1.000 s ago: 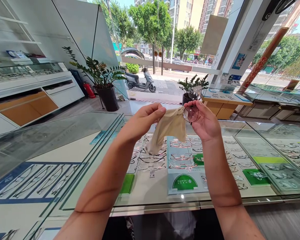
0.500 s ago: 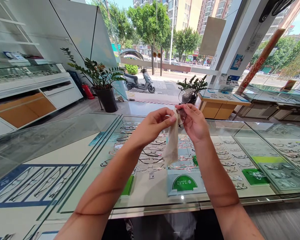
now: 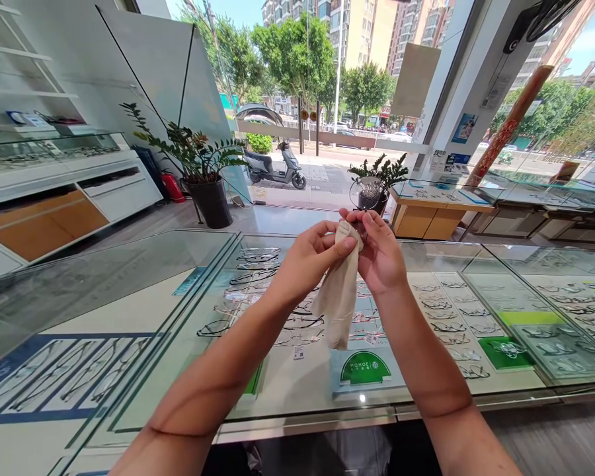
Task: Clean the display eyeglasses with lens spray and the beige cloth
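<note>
My left hand (image 3: 310, 259) pinches a beige cleaning cloth (image 3: 344, 301) between thumb and fingers, and its lower part hangs down over the counter. Thin-rimmed eyeglasses (image 3: 368, 192) are in my right hand (image 3: 384, 256), whose fingers are closed on the frame. One round lens shows beyond the fingertips; the other is mostly hidden behind the cloth and fingers. The top of the cloth lies against the glasses where both hands meet. Both hands are raised above the glass display counter (image 3: 297, 396).
Rows of spectacle frames (image 3: 305, 324) lie under the counter glass, with a green semicircular sign (image 3: 365, 367) near the front. Beyond stand potted plants (image 3: 209, 198), a red fire extinguisher (image 3: 172, 188) and another display cabinet (image 3: 426, 215). A scooter (image 3: 276, 165) is parked outside.
The cloth has come further over the near lens, covering what was visible between my hands. It now hangs wider and slightly lower. My right hand has shifted a little left.
</note>
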### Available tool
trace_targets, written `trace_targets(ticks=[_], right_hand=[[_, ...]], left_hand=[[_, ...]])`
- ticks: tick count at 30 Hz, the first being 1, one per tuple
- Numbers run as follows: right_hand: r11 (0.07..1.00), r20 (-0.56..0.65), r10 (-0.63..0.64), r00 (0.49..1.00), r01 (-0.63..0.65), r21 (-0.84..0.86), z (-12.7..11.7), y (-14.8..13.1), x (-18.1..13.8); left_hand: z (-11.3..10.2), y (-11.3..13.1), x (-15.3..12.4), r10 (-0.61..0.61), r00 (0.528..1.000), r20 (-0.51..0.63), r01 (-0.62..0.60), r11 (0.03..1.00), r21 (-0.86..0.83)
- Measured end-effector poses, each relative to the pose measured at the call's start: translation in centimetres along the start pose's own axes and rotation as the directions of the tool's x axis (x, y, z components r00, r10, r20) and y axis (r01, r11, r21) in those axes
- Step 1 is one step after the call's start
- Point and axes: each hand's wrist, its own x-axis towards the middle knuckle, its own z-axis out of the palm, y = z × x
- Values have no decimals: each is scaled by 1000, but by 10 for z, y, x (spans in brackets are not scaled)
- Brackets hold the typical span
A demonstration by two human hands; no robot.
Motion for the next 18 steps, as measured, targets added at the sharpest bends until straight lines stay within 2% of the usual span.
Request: trace_targets(ticks=[3,7,15,18], right_hand=[[1000,5,8,1000,-8,13,1,1,1],[999,18,29,999,-30,40,3,6,1],[997,49,58,997,-60,41,18,13,-10],[998,57,64,996,-64,3,22,11,-12]], left_hand=[[1,2,-1,2,999,52,-5,999,53],[4,-1,-2,61,998,23,-61,998,28],[8,-8,-4,161,970,-181,-150,986,72],[8,-8,-3,197,957,-213,-182,979,87]])
